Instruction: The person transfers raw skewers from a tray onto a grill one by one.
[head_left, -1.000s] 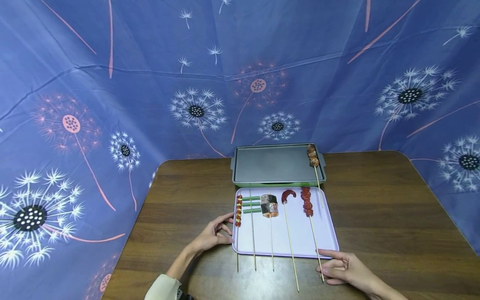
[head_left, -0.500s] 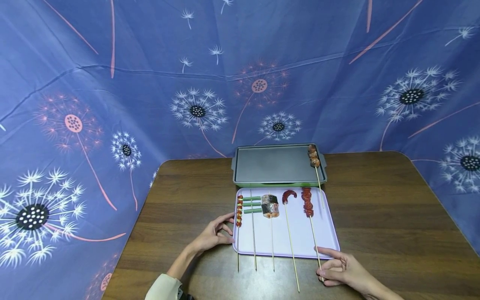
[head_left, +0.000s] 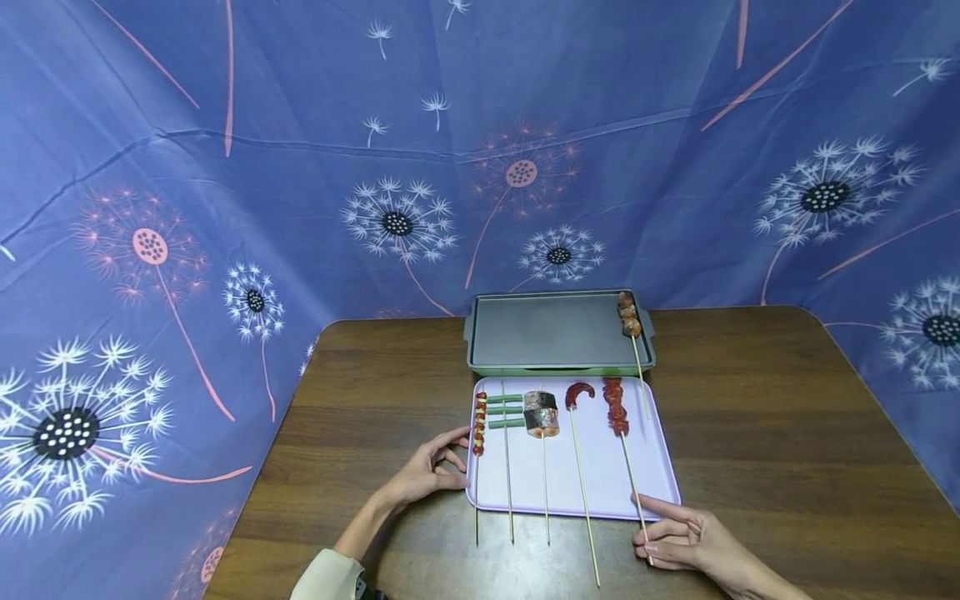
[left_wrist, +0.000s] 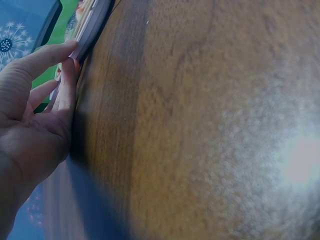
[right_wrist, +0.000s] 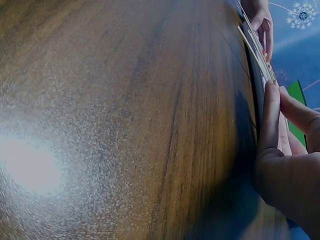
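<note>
A pale lilac tray (head_left: 592,492) lies on the table with several food skewers across it, their sticks poking past its front edge. At its left rim, my left hand (head_left: 426,473) grips the edge between thumb and fingers. The stick of the rightmost skewer, a red meat skewer (head_left: 615,407), is pinched near its lower end by my right hand (head_left: 686,537); the meat lies over the tray. To its left lie a curled red tentacle skewer (head_left: 579,393), a fish-piece skewer (head_left: 542,414), a green-stalk skewer (head_left: 506,410) and a small red-and-yellow skewer (head_left: 478,423).
Directly behind the tray stands a grey griddle (head_left: 547,329) with a green base. A browned meatball-like skewer (head_left: 629,315) lies on its right side, its stick reaching over the tray. The wooden table (head_left: 780,433) ends at a blue dandelion-print cloth (head_left: 480,100).
The stick end in my right hand has shifted very slightly to the right. My left hand stays at the tray's left rim, and the other skewers lie as before.
</note>
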